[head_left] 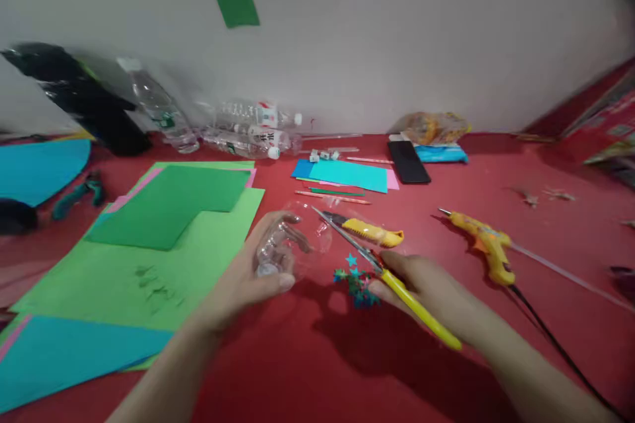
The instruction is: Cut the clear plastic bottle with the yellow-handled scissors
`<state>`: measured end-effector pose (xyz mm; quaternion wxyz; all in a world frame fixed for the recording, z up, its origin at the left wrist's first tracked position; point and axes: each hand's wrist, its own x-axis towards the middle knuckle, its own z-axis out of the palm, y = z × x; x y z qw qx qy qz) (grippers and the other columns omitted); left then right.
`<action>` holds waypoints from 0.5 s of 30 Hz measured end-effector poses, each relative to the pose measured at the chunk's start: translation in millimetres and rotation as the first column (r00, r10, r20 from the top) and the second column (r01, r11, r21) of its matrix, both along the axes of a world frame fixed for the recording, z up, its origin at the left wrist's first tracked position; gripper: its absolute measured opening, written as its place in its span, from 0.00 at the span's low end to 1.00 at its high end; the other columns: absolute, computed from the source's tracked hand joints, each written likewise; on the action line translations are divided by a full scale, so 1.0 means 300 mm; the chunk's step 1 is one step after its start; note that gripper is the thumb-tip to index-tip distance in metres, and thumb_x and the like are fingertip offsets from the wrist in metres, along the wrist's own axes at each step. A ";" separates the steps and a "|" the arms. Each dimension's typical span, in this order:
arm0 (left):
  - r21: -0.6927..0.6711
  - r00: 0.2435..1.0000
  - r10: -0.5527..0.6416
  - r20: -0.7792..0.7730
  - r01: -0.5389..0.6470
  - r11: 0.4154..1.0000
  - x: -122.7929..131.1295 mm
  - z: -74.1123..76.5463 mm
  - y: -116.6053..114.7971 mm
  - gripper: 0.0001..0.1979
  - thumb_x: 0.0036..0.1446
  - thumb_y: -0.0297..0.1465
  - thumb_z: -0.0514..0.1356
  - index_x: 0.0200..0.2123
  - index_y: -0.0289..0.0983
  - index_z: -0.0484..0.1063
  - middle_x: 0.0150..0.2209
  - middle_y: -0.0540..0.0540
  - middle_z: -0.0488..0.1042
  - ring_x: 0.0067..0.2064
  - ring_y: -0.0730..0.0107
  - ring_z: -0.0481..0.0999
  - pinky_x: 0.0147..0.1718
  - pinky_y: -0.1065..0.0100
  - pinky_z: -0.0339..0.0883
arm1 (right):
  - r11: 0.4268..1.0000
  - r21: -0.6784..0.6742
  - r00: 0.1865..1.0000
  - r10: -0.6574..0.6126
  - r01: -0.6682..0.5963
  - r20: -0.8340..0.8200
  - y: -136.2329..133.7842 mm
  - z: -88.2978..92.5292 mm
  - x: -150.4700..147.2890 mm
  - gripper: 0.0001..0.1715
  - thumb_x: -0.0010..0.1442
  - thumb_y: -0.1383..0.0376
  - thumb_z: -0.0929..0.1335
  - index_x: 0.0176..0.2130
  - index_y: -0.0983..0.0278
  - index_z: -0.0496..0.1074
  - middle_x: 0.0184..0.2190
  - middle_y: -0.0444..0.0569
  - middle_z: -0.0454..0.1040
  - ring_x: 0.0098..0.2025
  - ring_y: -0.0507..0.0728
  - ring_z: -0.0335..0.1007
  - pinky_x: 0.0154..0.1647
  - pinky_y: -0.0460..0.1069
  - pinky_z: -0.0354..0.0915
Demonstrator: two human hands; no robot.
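My left hand point(248, 274) grips a clear plastic bottle piece point(292, 241) just above the red table point(307, 363). My right hand point(426, 294) holds yellow-handled scissors point(381, 274), and their blades point up-left toward the clear plastic. Small blue and green paper stars point(356, 277) lie on the table between my two hands. A yellow utility knife point(370, 231) lies just behind the scissors' blades.
Green, blue and pink paper sheets point(149, 244) cover the left of the table. A yellow glue gun point(483, 244) with a black cord lies to the right. Clear bottles point(248, 129), blue paper point(347, 175), pencils and a black phone point(408, 162) sit near the wall.
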<state>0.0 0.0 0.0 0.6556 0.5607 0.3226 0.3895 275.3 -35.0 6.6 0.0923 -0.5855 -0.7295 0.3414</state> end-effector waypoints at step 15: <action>-0.011 0.994 -0.042 0.104 0.044 0.999 -0.007 -0.025 0.021 0.33 0.47 0.38 0.68 0.56 0.46 0.62 0.45 0.45 0.71 0.27 0.79 0.67 0.25 0.72 0.57 | 1.000 0.004 1.000 -0.017 0.017 -0.025 0.008 0.007 0.020 0.28 0.60 0.42 0.62 0.24 0.60 0.56 0.20 0.40 0.56 0.23 0.52 0.51 0.24 0.48 0.48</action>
